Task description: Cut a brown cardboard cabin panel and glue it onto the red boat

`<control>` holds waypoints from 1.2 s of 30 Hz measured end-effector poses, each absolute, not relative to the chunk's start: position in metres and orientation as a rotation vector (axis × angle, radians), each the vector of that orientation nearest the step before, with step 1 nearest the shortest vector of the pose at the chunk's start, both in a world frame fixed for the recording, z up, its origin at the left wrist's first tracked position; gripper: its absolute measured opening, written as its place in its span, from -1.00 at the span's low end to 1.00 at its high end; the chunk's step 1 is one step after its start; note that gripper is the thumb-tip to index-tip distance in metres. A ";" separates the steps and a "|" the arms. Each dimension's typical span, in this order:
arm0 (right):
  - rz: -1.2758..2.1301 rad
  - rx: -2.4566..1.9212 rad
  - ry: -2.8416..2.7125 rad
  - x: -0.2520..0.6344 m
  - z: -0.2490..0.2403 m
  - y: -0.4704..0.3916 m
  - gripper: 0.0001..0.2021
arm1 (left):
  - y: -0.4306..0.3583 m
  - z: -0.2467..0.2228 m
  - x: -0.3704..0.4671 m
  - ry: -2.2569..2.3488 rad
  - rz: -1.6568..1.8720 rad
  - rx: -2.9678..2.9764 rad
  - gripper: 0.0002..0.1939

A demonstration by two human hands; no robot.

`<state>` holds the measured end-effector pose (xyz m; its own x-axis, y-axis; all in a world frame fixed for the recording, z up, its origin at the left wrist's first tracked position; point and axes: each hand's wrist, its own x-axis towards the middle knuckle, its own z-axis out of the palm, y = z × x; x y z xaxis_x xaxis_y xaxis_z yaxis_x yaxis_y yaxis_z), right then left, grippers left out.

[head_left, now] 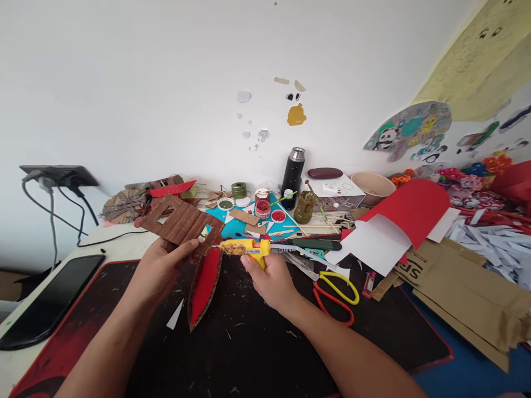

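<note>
My left hand pinches a brown wood-textured piece with rectangular openings, held up and tilted above the mat. A yellow hot glue gun is gripped in my right hand, its nozzle pointing left at the right end of the brown piece. Whether the nozzle touches the piece is too small to tell. Below and between the hands lies a red boat-shaped piece with a corrugated cardboard edge. Just right of my right hand are scissors with yellow and red handles.
Black mat under the hands, with small scraps. Behind are open paint pots, a black flask and a jar. Red paper and flattened cardboard lie right; a black phone-like device lies left, near cables.
</note>
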<state>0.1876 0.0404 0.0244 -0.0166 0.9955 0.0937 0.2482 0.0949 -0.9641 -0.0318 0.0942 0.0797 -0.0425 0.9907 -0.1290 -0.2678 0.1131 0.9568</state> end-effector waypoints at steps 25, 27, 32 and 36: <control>1.035 -1.305 -1.278 0.191 0.015 0.047 -0.46 | 0.092 0.079 -0.034 1.175 1.258 1.108 -0.67; 1.028 -1.314 -1.276 0.192 0.016 0.047 -0.46 | 0.093 0.079 -0.034 1.178 1.252 1.109 -0.68; 1.015 -1.330 -1.284 0.193 0.016 0.047 -0.43 | 0.093 0.079 -0.034 1.172 1.250 1.106 -0.65; 0.989 -1.337 -1.286 0.194 0.015 0.048 -0.44 | 0.093 0.079 -0.034 1.179 1.250 1.105 -0.63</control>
<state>0.1942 0.0484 0.0152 0.1025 0.9918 0.0764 0.1806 0.0570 -0.9819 -0.0337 0.0928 0.0790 -0.0288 0.9991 -0.0325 -0.0908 0.0298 0.9954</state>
